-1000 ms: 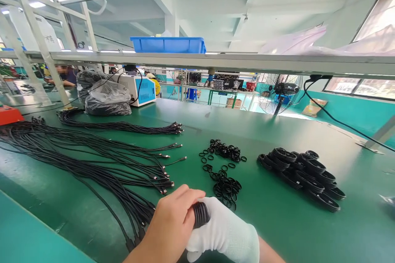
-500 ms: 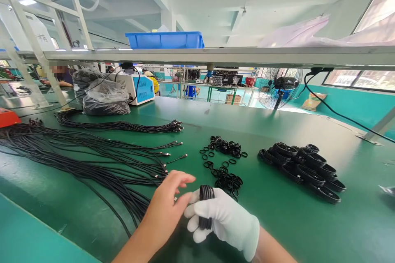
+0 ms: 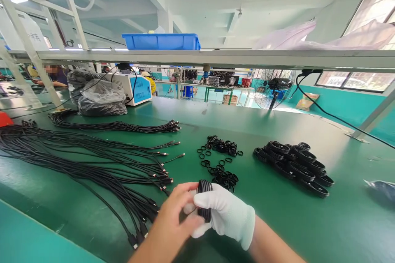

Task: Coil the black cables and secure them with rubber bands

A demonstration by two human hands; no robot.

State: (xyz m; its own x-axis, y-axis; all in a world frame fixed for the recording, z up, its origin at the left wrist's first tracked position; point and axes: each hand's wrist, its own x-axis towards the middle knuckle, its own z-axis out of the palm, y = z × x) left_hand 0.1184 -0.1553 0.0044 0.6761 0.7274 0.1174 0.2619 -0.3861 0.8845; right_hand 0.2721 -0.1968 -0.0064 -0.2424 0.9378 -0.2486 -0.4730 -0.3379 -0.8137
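Note:
In the head view, a small coil of black cable (image 3: 205, 186) stands on edge between my hands, above the near part of the table. My right hand (image 3: 230, 211), in a white glove, is closed round it with the thumb across its face. My bare left hand (image 3: 177, 215) meets the coil from the left, forefinger at its top and thumb at its lower edge. Just beyond lie small black rings (image 3: 226, 178) in two loose heaps. To the left stretch long black cables (image 3: 101, 168), with metal plugs towards my left hand.
Finished-looking cable coils (image 3: 296, 164) are piled at the right. Another cable bundle (image 3: 123, 126) lies farther back, near a plastic bag (image 3: 103, 100) and a white-and-blue machine (image 3: 138, 89). Overhead, a shelf (image 3: 222, 55) carries a blue bin (image 3: 160, 42). A clear packet (image 3: 382, 189) lies far right.
My left hand has moved right and closed in on the coil, its thumb now at the coil's lower edge. The right hand keeps its hold. The view has shifted slightly.

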